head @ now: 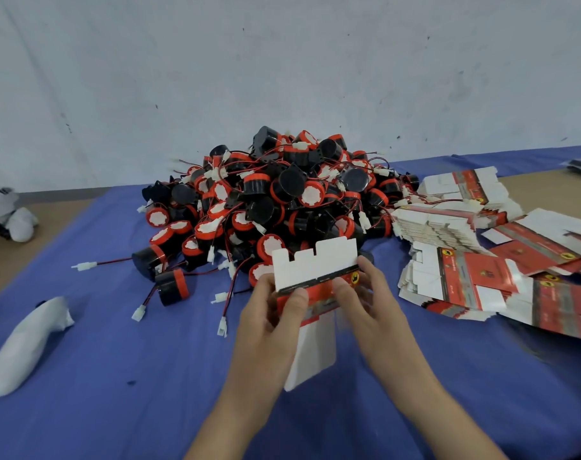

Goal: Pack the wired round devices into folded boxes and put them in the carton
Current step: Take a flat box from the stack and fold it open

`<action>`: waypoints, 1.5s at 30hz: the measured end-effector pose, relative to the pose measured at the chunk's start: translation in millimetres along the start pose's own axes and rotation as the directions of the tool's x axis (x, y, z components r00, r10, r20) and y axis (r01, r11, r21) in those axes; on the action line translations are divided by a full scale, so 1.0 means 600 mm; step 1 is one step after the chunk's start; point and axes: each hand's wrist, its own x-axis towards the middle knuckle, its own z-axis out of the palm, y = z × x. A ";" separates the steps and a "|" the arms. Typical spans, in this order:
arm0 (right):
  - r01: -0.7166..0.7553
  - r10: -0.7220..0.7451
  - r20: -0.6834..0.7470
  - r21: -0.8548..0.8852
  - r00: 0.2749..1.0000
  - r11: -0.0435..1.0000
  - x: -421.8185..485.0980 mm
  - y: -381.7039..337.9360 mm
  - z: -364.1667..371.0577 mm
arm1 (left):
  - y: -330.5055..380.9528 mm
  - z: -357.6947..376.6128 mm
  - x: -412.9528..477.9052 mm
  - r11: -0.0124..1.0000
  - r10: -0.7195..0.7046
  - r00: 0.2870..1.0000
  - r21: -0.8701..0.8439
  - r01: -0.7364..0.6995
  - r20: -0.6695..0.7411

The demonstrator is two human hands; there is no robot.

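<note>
The flat box blank (315,270) is being held at lower centre of the frame, above the blue-covered surface (149,360). The left hand (276,313) and right hand (369,293) are pinching it, fingers closed narrow on its red band. The pile of wired round devices (282,200) is lying just behind, spare blanks (465,280) at right. Likely risks: uneven pressure creasing the card off its scores; trailing wires snagging flaps.

A blue cloth (116,376) covers the tan counter (33,227). A white wrapped bundle (27,346) lies on it at eight o'clock; a grey wall (282,61) stands at twelve o'clock.
</note>
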 end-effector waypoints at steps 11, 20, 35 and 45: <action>-0.052 0.003 0.233 0.204 0.973 0.978 -0.002 -0.010 0.004 | -0.003 0.014 -0.019 0.997 0.057 0.946 0.024 -0.068 0.319; -0.023 -0.026 0.223 0.212 0.974 0.977 0.001 -0.016 -0.007 | -0.011 0.009 -0.014 1.000 0.001 0.964 -0.024 0.006 0.267; -0.074 -0.004 0.347 0.210 0.938 0.975 0.002 -0.010 0.000 | -0.013 -0.003 0.005 0.998 -0.050 0.985 -0.036 0.057 0.165; 0.010 -0.057 0.264 0.175 0.963 0.985 -0.017 -0.027 0.005 | -0.010 0.001 0.002 0.994 -0.007 0.980 -0.108 0.029 0.200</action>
